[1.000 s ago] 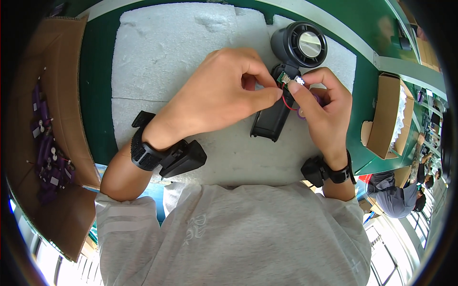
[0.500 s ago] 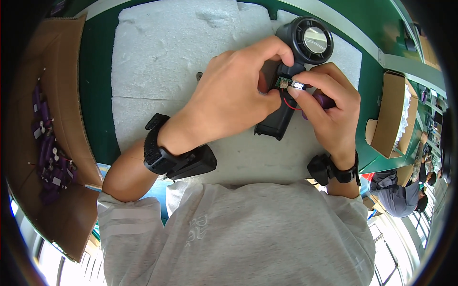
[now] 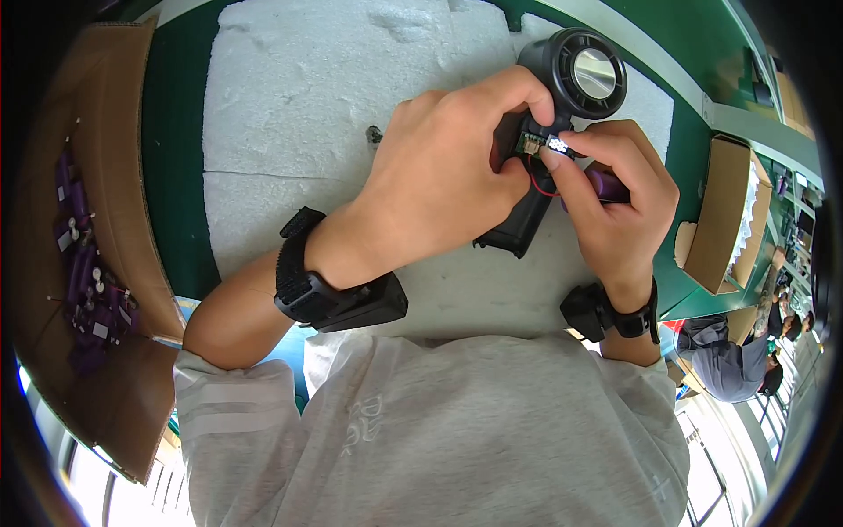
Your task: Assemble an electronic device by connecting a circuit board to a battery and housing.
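Observation:
My left hand (image 3: 443, 180) is closed around a black handheld fan (image 3: 565, 75), its thumb and index finger curled about the neck. The fan's round head points away from me, and its open handle (image 3: 512, 235) slants toward me. Between finger and thumb, my right hand (image 3: 630, 198) pinches a small circuit board (image 3: 530, 143) with a bright white display piece (image 3: 557, 144), at the top of the handle. A red wire (image 3: 542, 187) loops from the board toward a purple battery cell (image 3: 606, 184), partly hidden behind my right fingers.
White foam sheets (image 3: 281, 97) cover the green table, with a small dark part (image 3: 374, 134) on them. A cardboard box (image 3: 123, 202) at left holds several purple battery cells (image 3: 88, 294). Another cardboard box (image 3: 722, 220) stands at right. Farther right sits a person (image 3: 724, 364).
Both hands and the fan have shifted slightly to the right together. The grip on the fan and the pinch on the circuit board stay the same.

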Demonstrator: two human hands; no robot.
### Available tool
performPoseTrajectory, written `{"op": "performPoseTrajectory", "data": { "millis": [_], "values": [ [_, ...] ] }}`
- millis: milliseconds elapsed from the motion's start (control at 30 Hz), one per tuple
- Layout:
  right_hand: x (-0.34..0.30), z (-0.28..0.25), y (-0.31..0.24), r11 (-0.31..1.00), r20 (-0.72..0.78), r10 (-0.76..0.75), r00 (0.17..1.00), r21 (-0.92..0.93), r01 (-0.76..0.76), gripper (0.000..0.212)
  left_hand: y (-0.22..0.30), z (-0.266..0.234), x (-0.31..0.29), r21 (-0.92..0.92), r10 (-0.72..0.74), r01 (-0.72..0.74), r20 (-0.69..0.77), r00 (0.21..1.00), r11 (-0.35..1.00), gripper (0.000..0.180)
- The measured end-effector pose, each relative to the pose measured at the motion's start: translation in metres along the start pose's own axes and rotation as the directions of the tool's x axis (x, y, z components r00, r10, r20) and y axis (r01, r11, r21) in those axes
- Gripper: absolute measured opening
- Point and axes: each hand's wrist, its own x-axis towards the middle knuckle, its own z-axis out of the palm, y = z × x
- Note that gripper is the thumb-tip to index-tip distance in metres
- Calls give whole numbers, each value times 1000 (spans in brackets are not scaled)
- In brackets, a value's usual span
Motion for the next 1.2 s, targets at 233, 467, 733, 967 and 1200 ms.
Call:
{"op": "performPoseTrajectory", "data": {
  "millis": [233, 467, 733, 967, 1200],
  "values": [
    [-2, 1, -3, 1000, 14, 23, 1000, -22, -23, 16, -4, -1, -1, -11, 26, -27, -3, 1000, 1000, 36],
    [0, -4, -2, 996, 40, 92, 995, -23, -92, 15, 3, -16, 4, -57, 58, -48, 181, 982, 997, 29],
    [0, -11, -1, 932, 179, 355, 918, 16, -363, 18, -11, -7, 11, -8, 400, -400, 49, 915, 917, 17],
    [8, -25, -11, 766, 500, 477, 723, 167, -621, 22, -6, -13, 9, -1, 395, -398, 110, 912, 918, 22],
    [8, -44, 8, 525, 770, 217, 599, 425, -737, 57, -11, -21, 10, 9, 368, -371, 110, 923, 929, 24]
  ]
}}
